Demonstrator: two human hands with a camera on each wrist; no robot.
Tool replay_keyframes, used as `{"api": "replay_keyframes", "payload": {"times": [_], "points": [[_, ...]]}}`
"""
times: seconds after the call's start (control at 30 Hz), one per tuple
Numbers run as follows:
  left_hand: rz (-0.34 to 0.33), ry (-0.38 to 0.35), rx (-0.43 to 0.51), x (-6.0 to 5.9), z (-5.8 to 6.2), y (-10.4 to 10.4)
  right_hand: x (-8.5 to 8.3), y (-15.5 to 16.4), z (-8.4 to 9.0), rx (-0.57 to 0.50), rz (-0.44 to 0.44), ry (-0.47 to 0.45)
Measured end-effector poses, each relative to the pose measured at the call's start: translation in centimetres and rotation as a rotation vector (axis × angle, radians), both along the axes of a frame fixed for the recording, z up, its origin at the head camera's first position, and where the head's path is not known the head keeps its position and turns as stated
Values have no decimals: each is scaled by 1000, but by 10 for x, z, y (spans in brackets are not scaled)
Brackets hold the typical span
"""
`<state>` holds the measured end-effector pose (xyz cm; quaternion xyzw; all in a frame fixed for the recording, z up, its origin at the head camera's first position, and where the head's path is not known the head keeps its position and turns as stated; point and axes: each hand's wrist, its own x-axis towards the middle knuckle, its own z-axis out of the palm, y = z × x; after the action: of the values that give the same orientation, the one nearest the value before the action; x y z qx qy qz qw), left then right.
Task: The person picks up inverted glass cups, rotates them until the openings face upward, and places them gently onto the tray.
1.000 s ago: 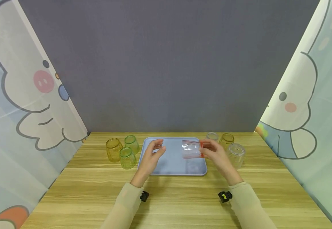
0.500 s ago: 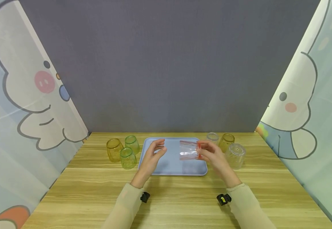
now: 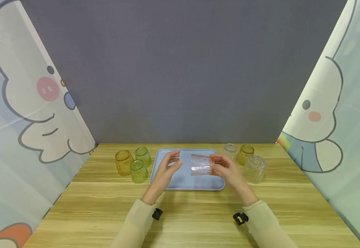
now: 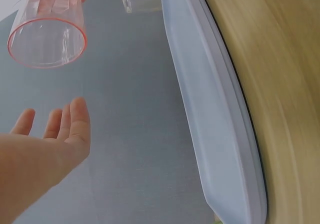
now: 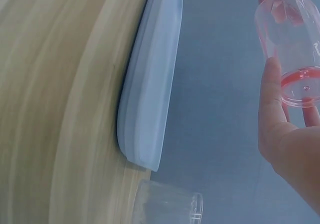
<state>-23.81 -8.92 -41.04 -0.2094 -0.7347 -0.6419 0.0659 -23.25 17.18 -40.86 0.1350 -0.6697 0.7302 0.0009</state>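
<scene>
A clear pinkish cup [image 3: 200,165] lies sideways in the air above the blue tray [image 3: 180,184], its red-edged base toward the right. My right hand [image 3: 229,172] holds it by the base end, thumb on the near side and fingers on the far side. In the left wrist view, the cup's open rim faces my left hand. My left hand [image 3: 164,172] is over the tray's left part, fingers relaxed and apart from the cup. The right wrist view shows the cup's round base [image 5: 300,86] between thumb and fingers.
Left of the tray stand an amber glass [image 3: 124,163] and two green glasses [image 3: 139,171], upside down. To its right are a yellowish glass [image 3: 245,155], a large clear glass [image 3: 255,169] and a small clear glass [image 3: 230,149]. A grey panel [image 3: 180,75] rises behind the wooden table [image 3: 192,220].
My right hand has moved a little left, carrying the cup toward my left hand. The left hand has shifted very slightly right. The other glasses and the tray stay put.
</scene>
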Motion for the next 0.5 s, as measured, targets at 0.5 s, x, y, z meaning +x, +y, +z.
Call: {"api": "replay_keyframes", "payload": {"times": [0.5], "points": [[-55, -18, -46, 1, -5, 5, 3, -14, -5, -7, 18, -47]]}}
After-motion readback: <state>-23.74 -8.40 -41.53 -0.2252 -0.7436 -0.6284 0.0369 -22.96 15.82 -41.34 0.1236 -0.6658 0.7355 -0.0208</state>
